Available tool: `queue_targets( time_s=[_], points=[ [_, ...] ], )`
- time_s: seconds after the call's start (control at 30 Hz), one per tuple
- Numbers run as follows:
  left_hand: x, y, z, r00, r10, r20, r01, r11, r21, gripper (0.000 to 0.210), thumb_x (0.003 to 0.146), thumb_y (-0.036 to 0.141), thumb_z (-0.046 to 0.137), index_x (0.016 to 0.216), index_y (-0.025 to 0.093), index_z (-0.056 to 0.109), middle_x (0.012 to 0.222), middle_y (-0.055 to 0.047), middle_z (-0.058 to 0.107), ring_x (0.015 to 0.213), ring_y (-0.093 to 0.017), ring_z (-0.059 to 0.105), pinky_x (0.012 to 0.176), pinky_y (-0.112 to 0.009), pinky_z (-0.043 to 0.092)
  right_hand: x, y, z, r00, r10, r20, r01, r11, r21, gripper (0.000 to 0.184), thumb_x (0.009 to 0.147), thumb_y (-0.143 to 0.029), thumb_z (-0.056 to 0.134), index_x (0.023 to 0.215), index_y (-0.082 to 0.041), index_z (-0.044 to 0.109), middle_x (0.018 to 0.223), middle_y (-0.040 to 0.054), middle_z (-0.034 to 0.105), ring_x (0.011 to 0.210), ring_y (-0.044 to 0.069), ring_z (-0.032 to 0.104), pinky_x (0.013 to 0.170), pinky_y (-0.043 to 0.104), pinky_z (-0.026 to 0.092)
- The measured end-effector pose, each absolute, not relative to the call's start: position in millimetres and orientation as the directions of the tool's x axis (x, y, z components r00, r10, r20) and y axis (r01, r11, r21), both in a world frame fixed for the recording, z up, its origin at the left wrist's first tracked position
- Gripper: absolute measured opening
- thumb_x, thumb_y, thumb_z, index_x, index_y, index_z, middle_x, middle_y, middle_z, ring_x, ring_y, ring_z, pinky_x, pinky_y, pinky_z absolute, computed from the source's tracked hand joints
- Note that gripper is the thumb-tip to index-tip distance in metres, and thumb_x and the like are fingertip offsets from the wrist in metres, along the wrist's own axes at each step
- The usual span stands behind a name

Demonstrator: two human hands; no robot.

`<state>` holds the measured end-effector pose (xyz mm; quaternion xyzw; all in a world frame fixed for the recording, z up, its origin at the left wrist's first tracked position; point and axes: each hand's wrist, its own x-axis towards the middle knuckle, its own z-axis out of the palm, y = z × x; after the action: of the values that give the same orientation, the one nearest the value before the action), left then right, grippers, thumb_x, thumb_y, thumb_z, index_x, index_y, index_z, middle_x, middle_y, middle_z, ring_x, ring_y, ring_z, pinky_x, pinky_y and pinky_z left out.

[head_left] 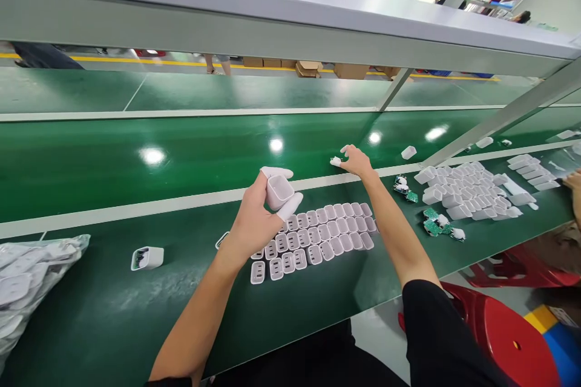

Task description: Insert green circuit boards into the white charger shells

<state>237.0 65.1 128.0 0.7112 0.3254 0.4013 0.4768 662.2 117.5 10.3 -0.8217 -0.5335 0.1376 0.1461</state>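
My left hand (pixel 254 217) is closed around a small white plastic case (pixel 278 191), its open side facing me, held above the bench. White finger cots cover its thumb and a finger. Over the green belt, my right hand (pixel 356 161) stretches forward with fingers apart, beside a small white piece with dark bits (pixel 336 161); whether it touches the piece is unclear. Between my arms, rows of white cases with slotted bottoms (pixel 323 232) stand on the bench, partly hidden by my left hand. A single white case (pixel 147 258) with dark parts inside lies to the left.
A plastic bag of white parts (pixel 36 284) lies far left. Stacked white cases (pixel 472 190) and green circuit boards (pixel 438 224) lie right. A slanted post (pixel 503 106) and overhead shelf (pixel 290 30) frame the belt. A co-worker's hand (pixel 574 184) shows far right, above red stools (pixel 508 332).
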Motion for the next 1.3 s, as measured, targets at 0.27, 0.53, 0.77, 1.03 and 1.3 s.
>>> queue_targets(
  time_s=[0.27, 0.53, 0.77, 1.03, 1.3],
  points=[
    [227, 68, 136, 0.663, 0.686, 0.301, -0.041, -0.368, 0.929, 0.030, 0.091, 0.017, 0.079, 0.117, 0.026, 0.067, 0.095, 0.002, 0.060, 0.076, -0.013, 0.050, 0.071, -0.029, 0.045, 636, 130, 19, 0.304, 0.951, -0.050, 0.716, -0.263, -0.646, 0.040, 0.102, -0.055, 0.078, 0.108, -0.016, 0.074, 0.106, 0.0078, 0.077, 0.096, 0.021, 0.074, 0.096, 0.044, 0.065],
    [220, 66, 140, 0.680, 0.584, 0.444, -0.190, -0.444, 0.876, 0.043, 0.084, 0.011, 0.077, 0.121, 0.027, 0.065, 0.092, 0.003, 0.058, 0.070, -0.012, 0.049, 0.066, -0.030, 0.042, 537, 73, 89, 0.254, 0.929, 0.268, 0.398, 0.152, -0.905, 0.063, 0.108, -0.079, 0.046, 0.137, -0.028, 0.068, 0.116, 0.0077, 0.078, 0.101, 0.024, 0.080, 0.091, 0.044, 0.070],
    [200, 61, 156, 0.758, 0.525, 0.388, -0.171, -0.413, 0.894, 0.053, 0.087, 0.012, 0.075, 0.116, 0.030, 0.034, 0.106, 0.000, 0.055, 0.084, -0.015, 0.058, 0.070, -0.030, 0.051, 447, 2, 141, 0.074, 0.852, 0.518, 0.024, 0.518, -0.855, 0.049, 0.097, -0.065, 0.076, 0.136, -0.036, 0.077, 0.112, 0.0071, 0.078, 0.106, 0.032, 0.083, 0.093, 0.055, 0.074],
    [180, 63, 161, 0.729, 0.554, 0.401, -0.100, -0.494, 0.864, 0.049, 0.091, 0.006, 0.078, 0.129, 0.030, 0.058, 0.129, -0.007, 0.067, 0.099, -0.018, 0.065, 0.084, -0.034, 0.057, 429, -9, 153, 0.032, 0.668, 0.744, 0.065, 0.741, -0.668, 0.046, 0.089, -0.038, 0.092, 0.133, -0.035, 0.080, 0.118, 0.0071, 0.082, 0.106, 0.029, 0.081, 0.090, 0.050, 0.075],
    [186, 67, 155, 0.692, 0.520, 0.501, -0.184, -0.544, 0.819, 0.060, 0.088, 0.001, 0.078, 0.136, 0.032, 0.063, 0.131, -0.007, 0.071, 0.111, -0.024, 0.072, 0.090, -0.038, 0.059, 425, -12, 143, -0.051, 0.611, 0.790, 0.126, 0.789, -0.602, 0.068, 0.086, -0.024, 0.091, 0.150, -0.038, 0.073, 0.135, 0.0070, 0.084, 0.117, 0.034, 0.084, 0.096, 0.056, 0.076]
  ],
)
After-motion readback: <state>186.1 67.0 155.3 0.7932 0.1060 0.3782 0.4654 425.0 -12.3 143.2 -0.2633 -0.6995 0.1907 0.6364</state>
